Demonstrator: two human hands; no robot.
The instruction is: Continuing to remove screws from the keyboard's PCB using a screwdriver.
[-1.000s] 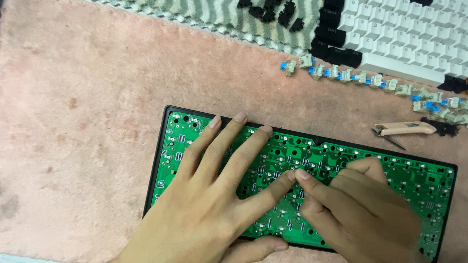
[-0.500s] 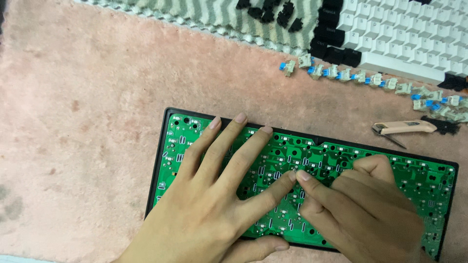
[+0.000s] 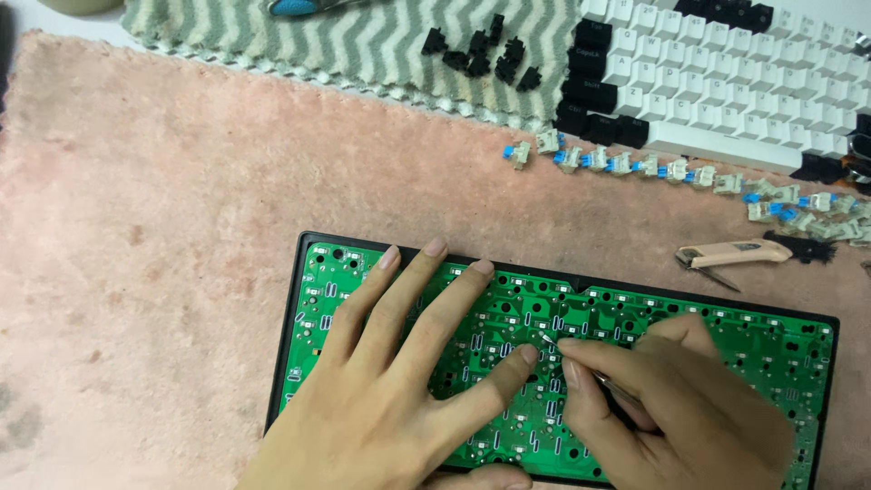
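Head view looks down on a green circuit board [image 3: 689,336] in a black frame, lying flat on a pink mat [image 3: 163,272]. Left hand [image 3: 399,390] rests palm down on the board's left half, fingers spread and flat, gripping nothing; its forefinger tip reaches toward the middle of the board. Right hand [image 3: 671,408] sits on the right half, thumb and forefinger pinched around a thin metal tool [image 3: 581,367], whose tip touches the board just beside the left forefinger tip. The board fills the lower middle of the mat, its long edge tilted slightly down to the right.

Beyond the board, a row of loose switches [image 3: 653,168] with blue stems lies on the mat. Near its right end lies a pink-handled puller [image 3: 730,254]. Farther back is a white keyboard [image 3: 726,82] with some black keys, and black keycaps [image 3: 481,50] lie on a striped towel [image 3: 318,41].
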